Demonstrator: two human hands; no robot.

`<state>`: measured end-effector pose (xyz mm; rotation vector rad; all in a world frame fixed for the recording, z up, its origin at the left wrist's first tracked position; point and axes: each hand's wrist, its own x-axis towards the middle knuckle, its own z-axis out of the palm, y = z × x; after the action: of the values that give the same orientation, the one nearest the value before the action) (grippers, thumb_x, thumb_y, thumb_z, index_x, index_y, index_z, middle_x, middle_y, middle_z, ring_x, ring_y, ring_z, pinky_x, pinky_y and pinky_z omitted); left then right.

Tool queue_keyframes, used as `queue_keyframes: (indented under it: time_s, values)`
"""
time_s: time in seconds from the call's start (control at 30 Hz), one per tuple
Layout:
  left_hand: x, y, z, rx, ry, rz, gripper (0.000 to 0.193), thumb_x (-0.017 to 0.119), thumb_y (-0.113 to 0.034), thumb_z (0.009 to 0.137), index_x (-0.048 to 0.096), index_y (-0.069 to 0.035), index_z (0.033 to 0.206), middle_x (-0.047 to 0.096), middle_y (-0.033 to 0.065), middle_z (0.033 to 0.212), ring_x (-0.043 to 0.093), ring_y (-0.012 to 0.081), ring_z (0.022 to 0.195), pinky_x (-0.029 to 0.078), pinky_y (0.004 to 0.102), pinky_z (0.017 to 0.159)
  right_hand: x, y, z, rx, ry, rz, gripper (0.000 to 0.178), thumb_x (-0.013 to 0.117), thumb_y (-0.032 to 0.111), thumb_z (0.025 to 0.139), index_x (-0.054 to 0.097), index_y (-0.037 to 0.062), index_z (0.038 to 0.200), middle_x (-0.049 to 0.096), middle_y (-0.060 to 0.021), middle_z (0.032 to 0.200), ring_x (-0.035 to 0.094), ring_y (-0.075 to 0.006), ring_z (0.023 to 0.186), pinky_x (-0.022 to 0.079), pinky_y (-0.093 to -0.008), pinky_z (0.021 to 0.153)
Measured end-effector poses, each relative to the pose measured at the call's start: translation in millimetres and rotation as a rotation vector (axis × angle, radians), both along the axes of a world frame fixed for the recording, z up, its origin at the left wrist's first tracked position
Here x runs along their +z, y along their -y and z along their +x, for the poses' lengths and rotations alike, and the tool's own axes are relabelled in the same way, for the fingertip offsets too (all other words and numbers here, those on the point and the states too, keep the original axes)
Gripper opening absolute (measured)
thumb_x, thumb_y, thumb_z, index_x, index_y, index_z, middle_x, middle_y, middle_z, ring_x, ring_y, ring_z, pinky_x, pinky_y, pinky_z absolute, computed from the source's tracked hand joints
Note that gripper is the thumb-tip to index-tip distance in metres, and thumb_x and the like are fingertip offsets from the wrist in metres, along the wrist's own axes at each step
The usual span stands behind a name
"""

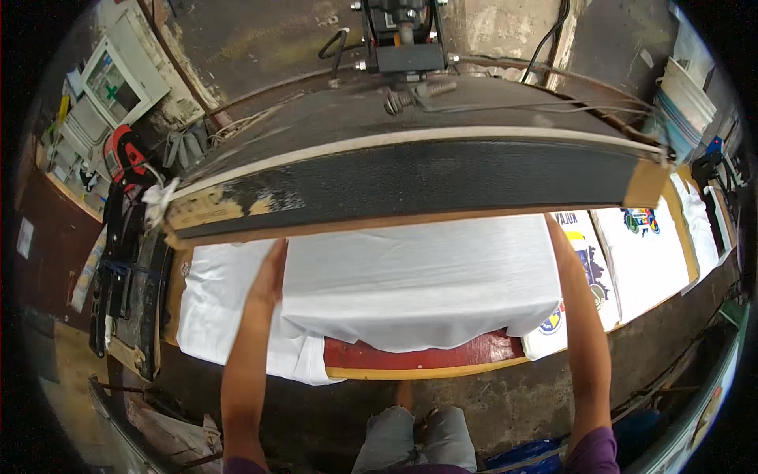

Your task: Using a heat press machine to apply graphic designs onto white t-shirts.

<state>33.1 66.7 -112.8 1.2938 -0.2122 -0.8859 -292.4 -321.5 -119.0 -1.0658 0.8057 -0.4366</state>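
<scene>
A smooth white cloth (418, 276), like the body of a shirt, lies over a red board (442, 354) and droops a little past it at the near side. My left hand (274, 272) is at the cloth's left edge, and my right hand (554, 237) is at its right edge. Both reach in under the dark front beam (426, 182) of a large raised frame. That beam hides the fingers of both hands, so their grip on the cloth does not show.
Another white cloth (221, 308) lies left of the board. White shirts with colourful prints (643, 261) lie to the right. Above the frame hangs a bolted metal mechanism (407, 55). Black bars (118, 276) stand at the left, a white bucket (683, 103) at the far right.
</scene>
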Motion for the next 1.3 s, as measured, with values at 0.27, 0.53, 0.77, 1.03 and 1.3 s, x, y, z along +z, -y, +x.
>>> queue_keyframes:
  time_s: [0.27,0.53,0.77,1.03,1.3]
  values:
    - [-21,-75,-12,0.133,-0.03,-0.221,0.051,0.057,-0.007,0.091,0.044,-0.01,0.139,0.058,0.0113,0.124,0.058,0.0243,0.111,0.049,0.0362,0.095,10,-16,-95,-0.121,0.242,-0.097,0.067,0.055,-0.007,0.086,0.032,0.0076,0.147,0.062,-0.0038,0.089,0.058,-0.0103,0.074,0.048,-0.0236,0.061]
    - [-60,2,12,-0.107,-0.259,-0.382,0.044,0.056,-0.034,0.096,0.052,-0.008,0.131,0.063,0.0102,0.123,0.063,0.0223,0.106,0.052,0.0375,0.092,-12,-29,-51,-0.099,-0.179,-0.166,0.044,0.053,0.004,0.09,0.049,-0.0013,0.133,0.067,-0.0098,0.099,0.064,-0.0161,0.084,0.051,-0.0283,0.068]
    - [-4,4,9,-0.009,0.043,-0.6,0.041,0.053,-0.029,0.096,0.052,-0.01,0.133,0.061,0.0113,0.125,0.061,0.0229,0.11,0.051,0.037,0.094,-19,-15,-54,-0.157,-0.265,-0.114,0.027,0.051,0.018,0.096,0.061,0.0008,0.115,0.066,-0.0093,0.101,0.063,-0.0171,0.085,0.051,-0.0308,0.073]
    - [55,-26,45,-0.182,0.811,-0.265,0.034,0.06,0.002,0.088,0.057,-0.004,0.121,0.061,0.0008,0.115,0.055,0.0082,0.102,0.044,0.0233,0.09,-30,36,-47,-0.212,-0.128,-0.045,0.03,0.059,0.033,0.091,0.056,0.0082,0.109,0.058,-0.0057,0.098,0.053,-0.0192,0.084,0.045,-0.035,0.069]
    - [-23,-44,112,-0.3,1.281,0.304,0.075,0.078,-0.025,0.079,0.043,-0.006,0.142,0.045,0.0084,0.145,0.032,0.0286,0.139,0.021,0.0415,0.117,-68,28,-2,-0.067,0.502,0.25,0.04,0.05,0.034,0.098,0.053,0.0123,0.131,0.06,-0.0026,0.125,0.058,-0.0199,0.111,0.048,-0.0354,0.094]
